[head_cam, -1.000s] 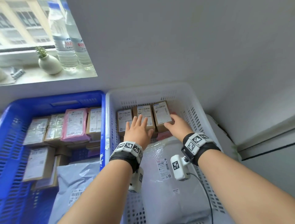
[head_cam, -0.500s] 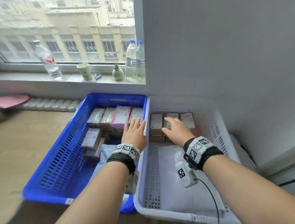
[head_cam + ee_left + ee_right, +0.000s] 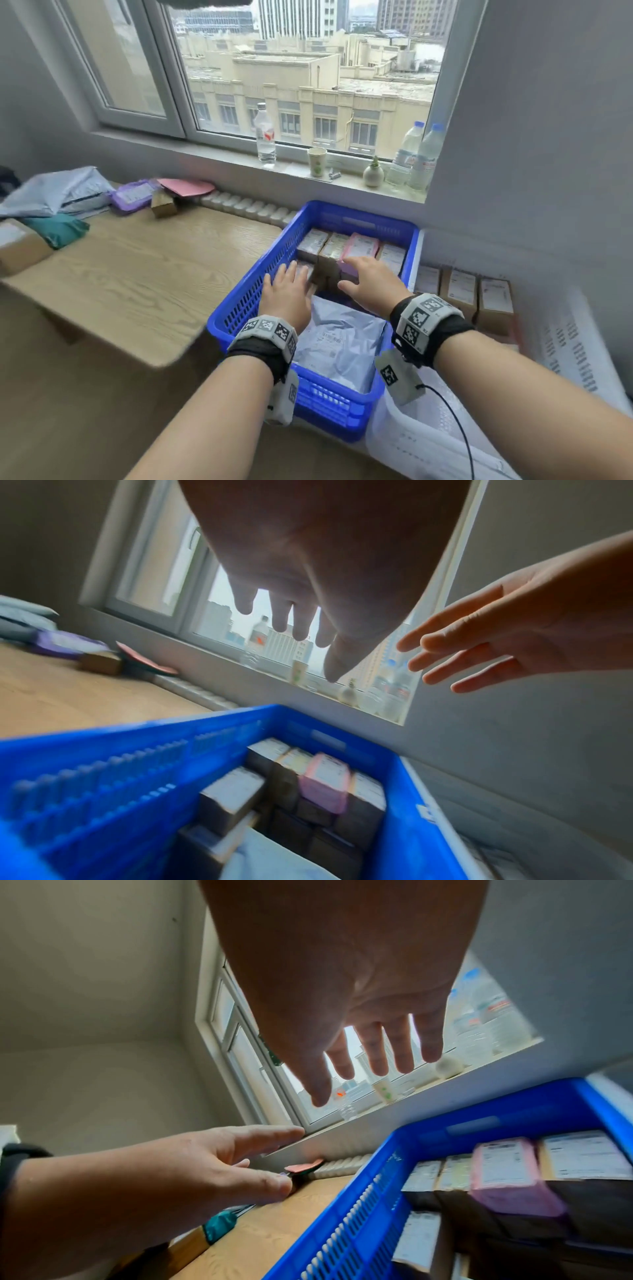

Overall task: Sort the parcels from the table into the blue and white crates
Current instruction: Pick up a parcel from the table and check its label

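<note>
Both hands hover empty above the blue crate (image 3: 246,301), fingers spread. My left hand (image 3: 286,291) is over its left half, my right hand (image 3: 368,284) over its middle. The blue crate holds brown boxes (image 3: 311,241), a pink parcel (image 3: 361,246) and a grey mailer bag (image 3: 339,339). To its right stands the white crate (image 3: 575,346) with three brown boxes (image 3: 459,289) along its far wall. On the table (image 3: 137,281) at the far left lie more parcels: grey bags (image 3: 54,192), a purple parcel (image 3: 132,195), a small brown box (image 3: 163,205), a teal bag (image 3: 56,229) and a pink envelope (image 3: 186,186).
The window sill behind the crates carries water bottles (image 3: 265,135), a paper cup (image 3: 317,161) and a small vase (image 3: 373,174). A brown box (image 3: 20,246) sits at the table's left edge. A wall rises to the right of the white crate.
Both hands have left the boxes in the white crate and swung left, now above the blue crate. The head view has turned left, bringing the table's parcels into sight.
</note>
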A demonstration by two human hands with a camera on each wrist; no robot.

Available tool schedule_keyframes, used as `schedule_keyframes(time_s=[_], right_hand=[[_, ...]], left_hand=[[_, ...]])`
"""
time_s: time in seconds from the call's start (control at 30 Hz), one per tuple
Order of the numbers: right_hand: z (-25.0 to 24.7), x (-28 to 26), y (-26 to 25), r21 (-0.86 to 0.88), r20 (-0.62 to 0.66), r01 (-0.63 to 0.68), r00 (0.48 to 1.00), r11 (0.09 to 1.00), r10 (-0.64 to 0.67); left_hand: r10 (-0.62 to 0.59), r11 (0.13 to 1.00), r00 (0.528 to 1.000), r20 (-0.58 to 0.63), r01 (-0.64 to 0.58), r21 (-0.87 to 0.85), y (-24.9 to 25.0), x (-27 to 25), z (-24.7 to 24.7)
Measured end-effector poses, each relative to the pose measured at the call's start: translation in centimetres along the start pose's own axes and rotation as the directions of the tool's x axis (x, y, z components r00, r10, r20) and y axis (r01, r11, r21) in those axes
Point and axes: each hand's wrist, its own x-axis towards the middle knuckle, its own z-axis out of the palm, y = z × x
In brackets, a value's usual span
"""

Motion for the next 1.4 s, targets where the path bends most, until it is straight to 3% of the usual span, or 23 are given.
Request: schedule_keyframes(time_s=[0.2, 0.57, 0.83, 1.07, 1.4], right_hand=[[4.7, 3.4, -11.6, -0.004, 0.044, 0.062, 0.997, 0.998, -0.062], [18.2, 8.0, -34.5, 0.067, 0.133, 0.140, 0.980, 0.988, -0.148], [22.1, 12.5, -43.0, 0.005, 0.178, 0.173, 0.969, 0.985, -0.171], [26.3, 21.2, -48.9, 0.061, 0.200, 0.211, 0.955, 0.976, -0.219], [31.6, 34.0, -60.3, 0.106, 0.275, 0.256, 0.921, 0.961, -0.275]], left_hand=[[-0.110, 0.994, 0.994, 0.016, 0.110, 0.009, -13.3, -2.0, -1.9], [-0.266, 0.963, 0.963, 0.039, 0.264, 0.049, -38.9, -7.9, -5.7], [-0.309, 0.951, 0.951, -0.001, 0.309, -0.033, -48.8, -7.2, -6.4], [-0.361, 0.929, 0.932, -0.011, 0.359, -0.086, -56.8, -2.4, -6.7], [-0.530, 0.829, 0.847, -0.033, 0.510, -0.230, -70.2, 3.6, -8.6]])
